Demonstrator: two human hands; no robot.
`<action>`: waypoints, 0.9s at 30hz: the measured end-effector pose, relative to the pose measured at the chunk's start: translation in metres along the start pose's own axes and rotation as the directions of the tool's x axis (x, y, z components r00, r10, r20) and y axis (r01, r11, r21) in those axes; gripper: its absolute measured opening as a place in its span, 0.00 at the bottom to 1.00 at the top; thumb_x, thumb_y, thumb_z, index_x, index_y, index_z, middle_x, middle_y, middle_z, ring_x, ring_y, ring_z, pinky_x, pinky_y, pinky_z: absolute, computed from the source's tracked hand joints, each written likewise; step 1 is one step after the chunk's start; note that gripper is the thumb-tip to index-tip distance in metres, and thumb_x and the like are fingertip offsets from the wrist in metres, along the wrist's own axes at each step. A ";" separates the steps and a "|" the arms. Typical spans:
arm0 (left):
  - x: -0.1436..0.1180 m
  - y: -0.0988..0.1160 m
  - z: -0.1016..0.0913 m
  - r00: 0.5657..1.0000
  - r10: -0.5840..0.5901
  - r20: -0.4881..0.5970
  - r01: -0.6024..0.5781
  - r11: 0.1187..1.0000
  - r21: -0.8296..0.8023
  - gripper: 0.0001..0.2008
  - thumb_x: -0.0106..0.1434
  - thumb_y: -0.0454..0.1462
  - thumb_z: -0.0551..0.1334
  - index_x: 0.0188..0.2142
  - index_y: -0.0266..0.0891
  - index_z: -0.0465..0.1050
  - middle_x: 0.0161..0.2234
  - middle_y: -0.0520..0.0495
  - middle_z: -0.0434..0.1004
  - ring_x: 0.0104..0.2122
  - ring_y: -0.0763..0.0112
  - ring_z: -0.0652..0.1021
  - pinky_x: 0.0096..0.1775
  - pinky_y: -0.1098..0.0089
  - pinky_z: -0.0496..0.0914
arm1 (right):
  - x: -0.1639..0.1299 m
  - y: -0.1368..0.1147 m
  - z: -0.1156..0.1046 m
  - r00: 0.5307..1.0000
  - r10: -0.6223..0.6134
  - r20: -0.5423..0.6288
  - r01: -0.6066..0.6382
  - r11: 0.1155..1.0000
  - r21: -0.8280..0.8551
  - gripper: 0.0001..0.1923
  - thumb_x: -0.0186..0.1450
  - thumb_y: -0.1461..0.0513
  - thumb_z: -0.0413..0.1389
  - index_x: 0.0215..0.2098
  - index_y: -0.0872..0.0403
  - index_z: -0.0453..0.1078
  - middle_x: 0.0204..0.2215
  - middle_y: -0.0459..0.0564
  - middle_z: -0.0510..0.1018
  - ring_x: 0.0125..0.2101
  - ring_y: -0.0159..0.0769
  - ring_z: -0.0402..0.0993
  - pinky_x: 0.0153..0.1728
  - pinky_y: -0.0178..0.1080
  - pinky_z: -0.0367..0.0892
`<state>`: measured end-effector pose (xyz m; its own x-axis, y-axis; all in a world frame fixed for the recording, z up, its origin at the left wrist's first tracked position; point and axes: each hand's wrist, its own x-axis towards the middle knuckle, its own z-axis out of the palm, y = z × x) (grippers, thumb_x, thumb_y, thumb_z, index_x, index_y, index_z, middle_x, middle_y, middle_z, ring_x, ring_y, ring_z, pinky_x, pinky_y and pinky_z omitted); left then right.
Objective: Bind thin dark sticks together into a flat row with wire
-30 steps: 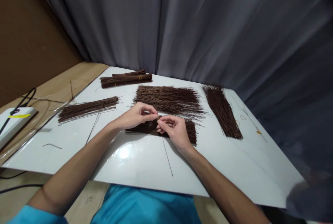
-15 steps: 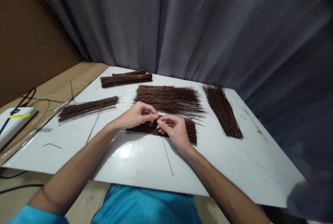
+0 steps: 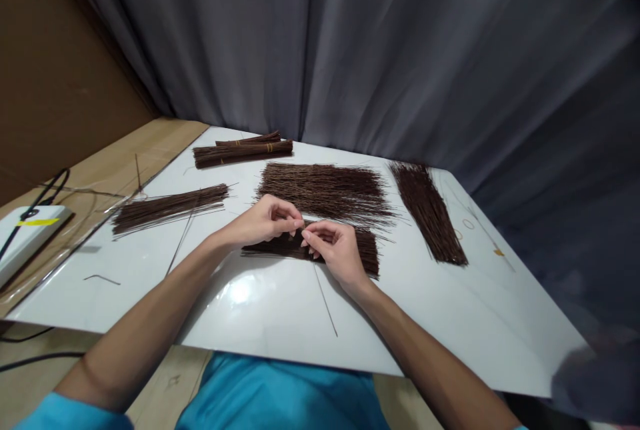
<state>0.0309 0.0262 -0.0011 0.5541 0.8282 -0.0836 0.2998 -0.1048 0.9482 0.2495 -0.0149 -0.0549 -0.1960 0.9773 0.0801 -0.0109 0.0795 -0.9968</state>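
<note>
My left hand (image 3: 273,221) and my right hand (image 3: 336,249) meet almost fingertip to fingertip above the middle of the table. Both are closed in a pinch around a thin brown stem (image 3: 326,301), whose lower end slants down toward the front edge. Its upper part is mostly hidden by my fingers. Beneath the hands lies a bundle of dark brown stems (image 3: 367,253), partly covered by them. Just behind is a wide, loose spread of similar stems (image 3: 320,190), their ends uneven.
Another stem pile (image 3: 430,217) lies right, beside rubber bands (image 3: 468,224). Banded bundles (image 3: 245,153) are at the back left, a looser bundle (image 3: 170,209) at left. A bent stem (image 3: 102,279) and a white box with cables (image 3: 35,237) lie further left. A grey curtain (image 3: 350,50) hangs behind.
The lower end of the held stem has swung slightly to the right. Both hands keep almost the same place and pinch.
</note>
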 end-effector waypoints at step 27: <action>-0.003 0.001 0.010 0.975 0.223 -0.008 -0.204 0.908 0.365 0.16 0.68 0.36 0.64 0.22 0.36 0.77 0.22 0.48 0.75 0.25 0.70 0.71 0.31 0.70 0.64 | -0.003 -0.044 -0.008 0.798 -0.363 0.482 0.524 0.023 -0.851 0.10 0.75 0.69 0.54 0.41 0.54 0.76 0.36 0.54 0.81 0.41 0.46 0.68 0.42 0.47 0.57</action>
<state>0.0368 0.0182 -0.0033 0.6003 0.7887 0.1323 0.4426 -0.4654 0.7665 0.2583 -0.0195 -0.0115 -0.6246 0.6560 0.4236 0.7315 0.6814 0.0235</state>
